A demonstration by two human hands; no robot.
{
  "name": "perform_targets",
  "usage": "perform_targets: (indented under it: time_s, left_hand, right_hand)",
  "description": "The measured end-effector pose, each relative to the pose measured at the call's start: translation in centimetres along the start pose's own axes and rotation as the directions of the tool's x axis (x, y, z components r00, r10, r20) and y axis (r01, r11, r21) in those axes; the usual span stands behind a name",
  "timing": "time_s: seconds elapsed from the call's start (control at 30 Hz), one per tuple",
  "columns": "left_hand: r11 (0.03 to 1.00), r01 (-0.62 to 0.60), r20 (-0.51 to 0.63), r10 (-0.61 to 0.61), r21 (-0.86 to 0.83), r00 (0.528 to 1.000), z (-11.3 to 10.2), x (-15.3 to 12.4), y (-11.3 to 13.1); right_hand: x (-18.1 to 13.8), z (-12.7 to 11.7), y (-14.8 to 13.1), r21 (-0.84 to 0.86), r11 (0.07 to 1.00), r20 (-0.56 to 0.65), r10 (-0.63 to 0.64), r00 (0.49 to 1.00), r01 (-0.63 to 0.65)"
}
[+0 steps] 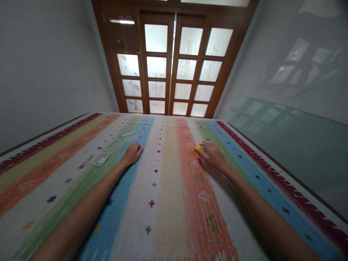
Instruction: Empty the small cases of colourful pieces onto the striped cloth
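Note:
My right hand point(213, 155) is closed around a small yellow-and-orange box-like item point(199, 148), just over the orange stripe of the cloth. Most of that item is covered by my fingers, so its exact kind is unclear. On the blue stripe to the left rests my left hand point(132, 153), its fingers curled in; whatever they hold, if anything, is hidden. Beyond and left of that hand lie clear plastic pieces: a small tray-like one point(100, 160) and a larger transparent one point(115, 145).
A striped, patterned tablecloth point(170, 181) covers the long table. Wooden doors with glass panes point(157, 65) stand past its far end. White walls run along both sides, and a pale green glossy panel point(288, 141) borders the right side.

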State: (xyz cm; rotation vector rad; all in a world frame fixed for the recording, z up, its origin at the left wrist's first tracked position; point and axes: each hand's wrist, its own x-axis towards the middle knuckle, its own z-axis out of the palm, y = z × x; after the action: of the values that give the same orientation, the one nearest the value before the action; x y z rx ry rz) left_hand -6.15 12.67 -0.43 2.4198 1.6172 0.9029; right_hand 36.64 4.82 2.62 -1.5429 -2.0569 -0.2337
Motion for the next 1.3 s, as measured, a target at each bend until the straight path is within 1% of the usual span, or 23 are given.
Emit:
perform_targets:
  time_s: [0.07,0.17,0.27,0.37,0.43,0.53,0.6,0.67,0.77,0.9,1.03,1.17,1.23,1.3]
  left_hand:
    - [1.000,-0.006,-0.007,0.006,-0.014,1.000,0.1,0.0,-0.1]
    - [1.000,-0.011,-0.024,0.011,-0.025,1.000,0.1,0.0,-0.2]
    - [0.999,-0.019,-0.022,0.019,-0.029,1.000,0.2,0.0,-0.4]
    - [0.999,-0.029,-0.014,0.028,-0.035,0.999,0.3,0.0,-0.6]
    - [0.999,-0.034,-0.017,0.033,-0.041,0.999,0.4,0.0,-0.7]
    - [0.998,-0.042,-0.026,0.041,-0.051,0.999,0.5,0.1,-0.9]
    - [0.997,-0.047,-0.034,0.045,-0.055,0.998,0.6,0.1,-0.9]
    - [0.997,-0.048,-0.043,0.045,-0.057,0.998,0.6,0.1,-0.9]
    - [0.997,-0.043,-0.056,0.040,-0.063,0.998,0.5,0.1,-0.7]
    - [0.997,-0.025,-0.081,0.019,-0.077,0.997,0.1,0.0,-0.1]
    - [0.996,0.015,-0.144,-0.028,-0.093,0.989,-0.9,-0.3,1.1]
    - [0.992,0.075,-0.248,-0.099,-0.104,0.964,-2.0,-1.0,2.5]
    - [0.990,0.078,-0.253,-0.106,-0.116,0.962,-2.4,-1.5,3.4]
    - [0.989,0.051,-0.207,-0.080,-0.138,0.975,-2.6,-2.3,4.7]
  right_hand:
    - [0.2,-0.2,2.0,-0.024,0.997,-0.007,0.075,0.997,-0.075]
    - [0.1,-0.5,3.6,0.025,0.986,0.029,0.167,0.986,-0.167]
    - [0.0,-0.7,3.6,0.098,0.974,0.042,0.203,0.978,-0.206]
    - [-0.3,-0.7,2.3,0.141,0.971,0.012,0.191,0.981,-0.191]
    - [-0.5,-0.6,0.9,0.163,0.974,0.016,0.156,0.988,-0.157]
    - [-1.1,-0.1,-2.0,0.246,0.969,0.057,0.014,0.998,-0.028]
    - [-1.6,0.3,-4.2,0.296,0.954,0.100,-0.077,0.992,0.044]
    - [-2.2,0.6,-6.4,0.342,0.935,0.170,-0.156,0.973,0.090]
    - [-3.1,0.8,-9.4,0.397,0.905,0.236,-0.262,0.936,0.153]
    - [-4.0,0.8,-12.4,0.429,0.874,0.244,-0.357,0.902,0.229]
    - [-4.3,0.6,-13.6,0.371,0.880,0.249,-0.403,0.881,0.298]
    - [-4.4,0.5,-13.4,0.303,0.881,0.248,-0.441,0.863,0.363]
    - [-4.4,0.5,-13.2,0.279,0.875,0.240,-0.463,0.853,0.396]
    - [-4.3,0.5,-13.1,0.259,0.864,0.227,-0.488,0.843,0.431]
